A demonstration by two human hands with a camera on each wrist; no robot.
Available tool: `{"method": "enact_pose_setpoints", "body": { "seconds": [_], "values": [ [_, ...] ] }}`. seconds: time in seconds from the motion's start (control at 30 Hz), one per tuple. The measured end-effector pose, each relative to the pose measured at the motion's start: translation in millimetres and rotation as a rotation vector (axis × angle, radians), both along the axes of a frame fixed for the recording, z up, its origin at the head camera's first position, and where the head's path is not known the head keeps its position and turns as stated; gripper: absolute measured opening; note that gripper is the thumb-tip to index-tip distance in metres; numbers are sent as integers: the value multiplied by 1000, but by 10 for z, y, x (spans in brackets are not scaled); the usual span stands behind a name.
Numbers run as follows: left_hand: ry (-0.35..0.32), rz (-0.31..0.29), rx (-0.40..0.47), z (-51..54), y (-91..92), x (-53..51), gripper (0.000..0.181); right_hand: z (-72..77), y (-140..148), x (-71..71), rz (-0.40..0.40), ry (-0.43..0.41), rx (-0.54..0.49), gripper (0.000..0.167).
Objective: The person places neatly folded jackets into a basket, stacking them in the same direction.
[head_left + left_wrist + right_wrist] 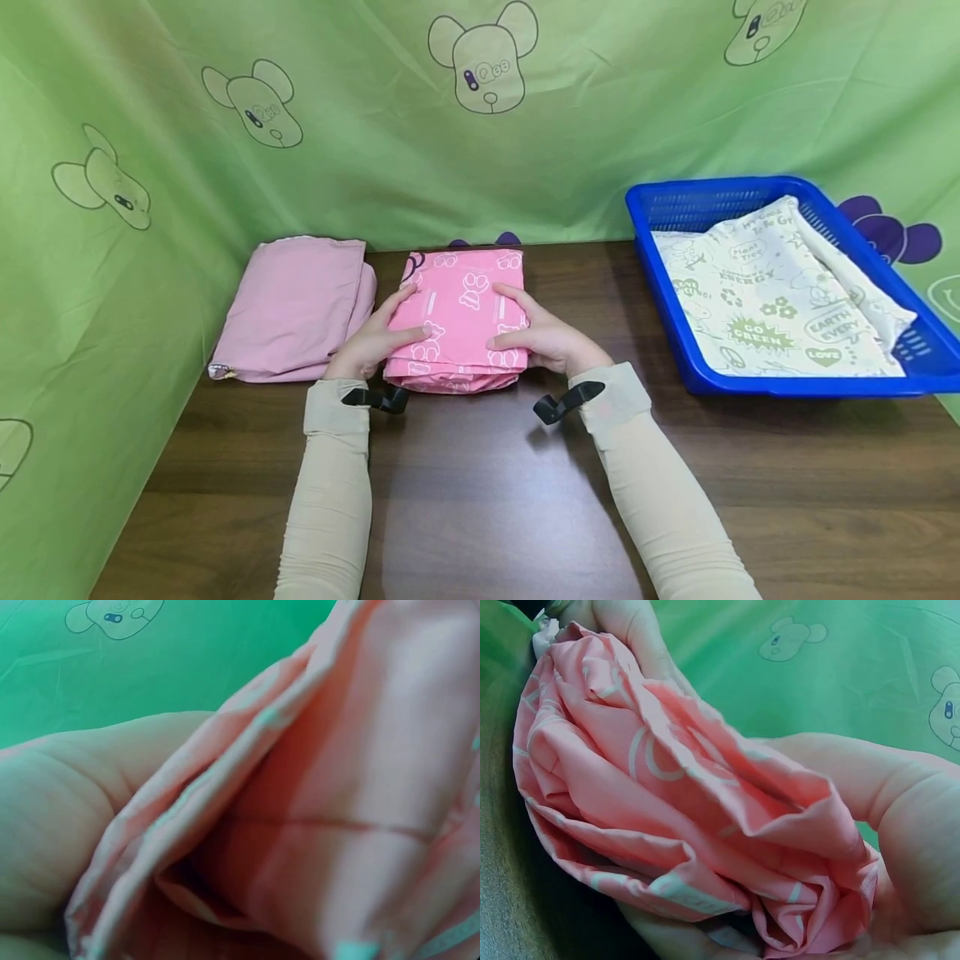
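Observation:
A folded pink cloth (465, 312) with white bear-like drawings lies flat between my two hands, near the back of the table. My left hand (372, 337) grips its left side and my right hand (551, 337) its right side, both thumbs over the top. In the right wrist view, fingers of the right hand reach under the bundle (652, 795), whose near edge shows several loose layers. The left wrist view shows the cloth (322, 795) close up beside the left hand (60, 810). Whether the bundle touches the table cannot be told.
To the left lies a folded plain pink cloth (300, 304) with a zipper end at its front corner. A blue plastic basket (675, 333) stands at the right, holding a white cloth (772, 292) with green print. Green printed fabric (585, 125) hangs behind the wooden table (480, 500).

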State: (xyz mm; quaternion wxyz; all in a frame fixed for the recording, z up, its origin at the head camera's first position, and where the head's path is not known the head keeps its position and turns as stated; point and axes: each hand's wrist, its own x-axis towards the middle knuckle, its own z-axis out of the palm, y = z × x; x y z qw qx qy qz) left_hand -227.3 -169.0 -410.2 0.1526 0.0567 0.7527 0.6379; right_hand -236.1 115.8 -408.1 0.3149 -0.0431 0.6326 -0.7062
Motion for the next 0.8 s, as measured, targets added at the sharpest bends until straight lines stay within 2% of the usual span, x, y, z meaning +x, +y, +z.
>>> {"method": "enact_pose_setpoints", "body": {
  "seconds": [0.37, 0.8],
  "values": [
    [24, 17, 25, 20, 67, 2, 84, 40, 35, -4, 6, 35, 16, 100],
    [18, 61, 39, 104, 144, 19, 85, 154, 97, 5, -8, 85, -3, 104]
  ]
}}
